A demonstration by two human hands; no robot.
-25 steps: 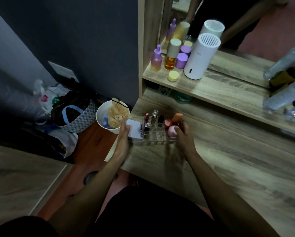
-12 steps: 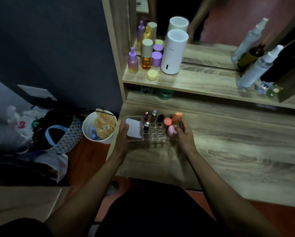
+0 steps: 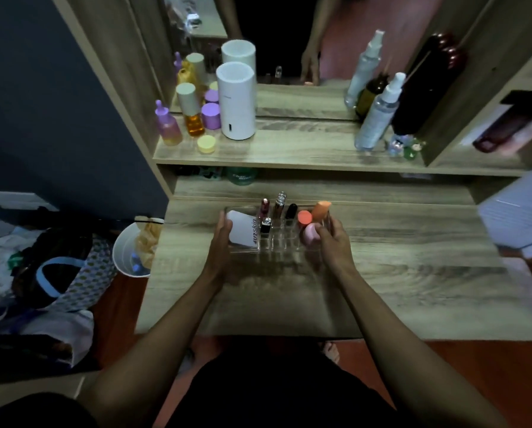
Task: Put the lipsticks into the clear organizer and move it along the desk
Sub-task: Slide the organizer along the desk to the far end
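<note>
Two hands, left hand (image 3: 223,242) and right hand (image 3: 331,242), clamp the short ends of the clear organizer (image 3: 275,242), its long axis parallel to the desk (image 3: 412,257) rear edge, lipsticks (image 3: 278,206) upright inside.

One clear plastic compartment organizer (image 3: 274,245) is sitting on the wooden desk (image 3: 397,267), and two bare hands are gripping it: the left hand (image 3: 220,242) and the right hand (image 3: 332,242). Four upright lipstick tubes are standing in it: a dark red one (image 3: 264,207), a silver-capped one (image 3: 279,202), a black one (image 3: 290,212) and a black-and-silver one (image 3: 266,226). Three makeup sponges are showing: orange teardrop (image 3: 320,209), coral round (image 3: 304,217) and pink (image 3: 309,234). One white flat packet (image 3: 241,231) is lying inside.
</note>
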